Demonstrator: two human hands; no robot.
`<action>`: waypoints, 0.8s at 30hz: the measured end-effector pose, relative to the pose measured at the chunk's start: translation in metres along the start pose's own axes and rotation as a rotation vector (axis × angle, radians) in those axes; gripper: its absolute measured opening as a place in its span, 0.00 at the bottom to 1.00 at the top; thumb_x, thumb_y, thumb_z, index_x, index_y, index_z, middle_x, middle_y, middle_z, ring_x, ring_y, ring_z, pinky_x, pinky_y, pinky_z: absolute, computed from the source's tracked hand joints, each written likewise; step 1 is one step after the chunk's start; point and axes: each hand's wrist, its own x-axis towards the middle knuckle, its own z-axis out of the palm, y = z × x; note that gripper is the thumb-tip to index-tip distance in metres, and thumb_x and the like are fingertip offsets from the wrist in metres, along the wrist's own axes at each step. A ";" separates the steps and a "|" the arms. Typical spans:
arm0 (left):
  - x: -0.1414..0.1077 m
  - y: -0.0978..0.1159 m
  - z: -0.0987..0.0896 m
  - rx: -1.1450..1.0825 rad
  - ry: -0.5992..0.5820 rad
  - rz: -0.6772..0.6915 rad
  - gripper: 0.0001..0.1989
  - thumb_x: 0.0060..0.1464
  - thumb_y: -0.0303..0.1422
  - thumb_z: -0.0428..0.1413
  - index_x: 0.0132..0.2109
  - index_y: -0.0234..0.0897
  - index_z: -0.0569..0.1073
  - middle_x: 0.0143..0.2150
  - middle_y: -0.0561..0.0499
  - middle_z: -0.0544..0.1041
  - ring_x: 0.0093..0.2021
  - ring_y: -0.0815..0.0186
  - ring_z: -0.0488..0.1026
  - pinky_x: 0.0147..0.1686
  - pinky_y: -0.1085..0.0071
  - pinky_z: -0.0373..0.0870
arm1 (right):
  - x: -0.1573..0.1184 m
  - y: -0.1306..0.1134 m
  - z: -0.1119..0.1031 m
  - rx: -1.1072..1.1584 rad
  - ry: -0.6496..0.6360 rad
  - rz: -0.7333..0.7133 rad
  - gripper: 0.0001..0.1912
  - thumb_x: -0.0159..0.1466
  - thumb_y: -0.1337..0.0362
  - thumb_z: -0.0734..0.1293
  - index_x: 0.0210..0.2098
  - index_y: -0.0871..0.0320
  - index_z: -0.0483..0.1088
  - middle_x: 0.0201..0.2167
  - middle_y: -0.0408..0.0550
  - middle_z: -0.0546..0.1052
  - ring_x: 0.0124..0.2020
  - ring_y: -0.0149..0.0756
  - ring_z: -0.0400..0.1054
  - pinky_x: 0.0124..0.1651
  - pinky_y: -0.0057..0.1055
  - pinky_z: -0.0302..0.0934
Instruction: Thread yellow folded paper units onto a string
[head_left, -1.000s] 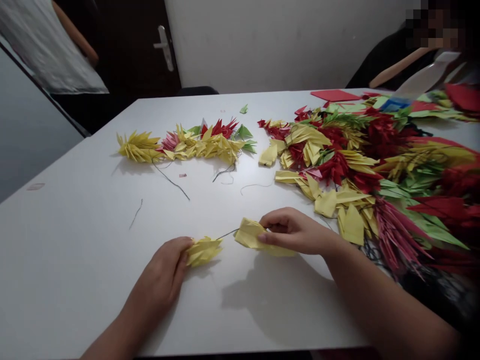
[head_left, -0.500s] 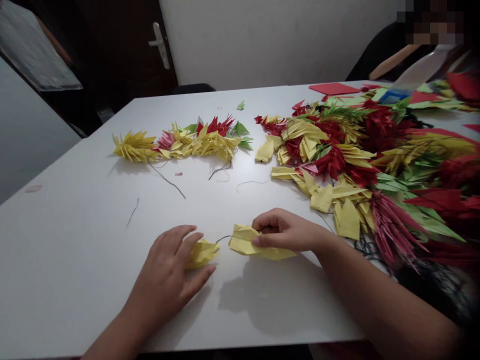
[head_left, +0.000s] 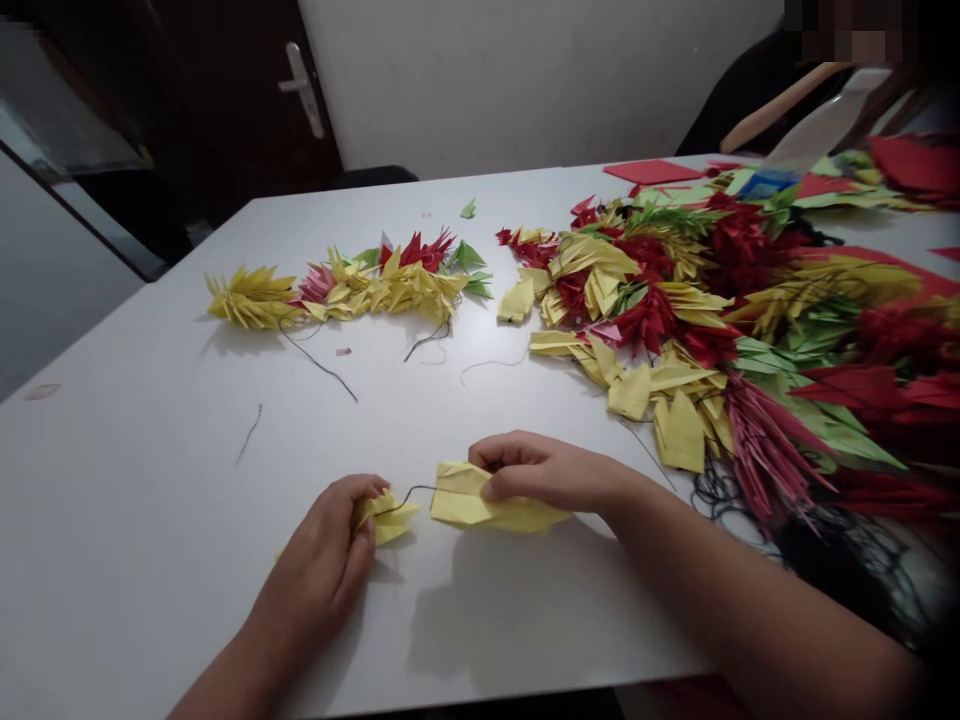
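My left hand [head_left: 326,550] is closed around a bunch of folded yellow paper pieces [head_left: 394,520], low over the white table [head_left: 150,480]. Between thumb and fingers, my right hand [head_left: 540,475] pinches another folded yellow paper piece [head_left: 469,500]. A dark thread [head_left: 415,489] runs from one yellow piece to the other across a small gap. Part of the left bunch is hidden by my palm. Past my hands lies a strung row of yellow, red, pink and green folded paper [head_left: 390,288].
A large heap of folded paper strings [head_left: 652,310] covers the right side, with tangled black thread [head_left: 847,560] near the edge. Loose threads lie mid-table. A plastic bottle [head_left: 817,130] and red paper sheets [head_left: 652,172] stand toward the back, near another person's arm [head_left: 780,105].
My left fingers have closed around the yellow bunch, where before they were spread over it. My right hand and its paper appear slightly further left and lower; the whole view has shifted a little.
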 end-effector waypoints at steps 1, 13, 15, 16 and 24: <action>0.000 0.002 0.002 -0.008 0.012 -0.016 0.12 0.61 0.31 0.43 0.51 0.43 0.63 0.49 0.50 0.74 0.48 0.64 0.73 0.46 0.66 0.72 | 0.001 -0.001 0.003 -0.004 -0.021 0.011 0.07 0.52 0.61 0.63 0.26 0.59 0.62 0.20 0.36 0.62 0.19 0.21 0.56 0.22 0.21 0.50; 0.000 0.012 0.011 -0.038 0.011 0.126 0.13 0.59 0.27 0.42 0.51 0.45 0.59 0.50 0.48 0.70 0.50 0.62 0.70 0.46 0.63 0.71 | 0.017 -0.015 0.019 -0.411 -0.044 0.103 0.05 0.54 0.64 0.61 0.24 0.59 0.63 0.19 0.37 0.63 0.21 0.23 0.57 0.23 0.22 0.51; -0.001 0.014 0.008 -0.042 -0.008 0.157 0.15 0.59 0.26 0.41 0.52 0.45 0.58 0.51 0.47 0.69 0.50 0.62 0.70 0.46 0.63 0.71 | 0.019 -0.015 0.019 -0.444 -0.057 0.101 0.06 0.53 0.63 0.61 0.24 0.59 0.63 0.20 0.38 0.63 0.21 0.23 0.57 0.23 0.22 0.51; -0.002 0.016 0.007 -0.041 -0.018 0.180 0.16 0.59 0.26 0.41 0.53 0.45 0.57 0.51 0.46 0.69 0.50 0.62 0.70 0.46 0.63 0.71 | 0.020 -0.015 0.019 -0.454 -0.064 0.097 0.06 0.53 0.63 0.62 0.24 0.59 0.63 0.20 0.38 0.63 0.21 0.23 0.57 0.23 0.23 0.51; 0.006 0.024 0.007 0.111 -0.005 0.314 0.26 0.52 0.34 0.56 0.56 0.44 0.56 0.53 0.42 0.66 0.52 0.54 0.68 0.47 0.56 0.72 | 0.023 -0.016 0.023 -0.502 -0.106 0.055 0.07 0.55 0.62 0.64 0.28 0.61 0.67 0.23 0.39 0.66 0.24 0.24 0.58 0.28 0.24 0.53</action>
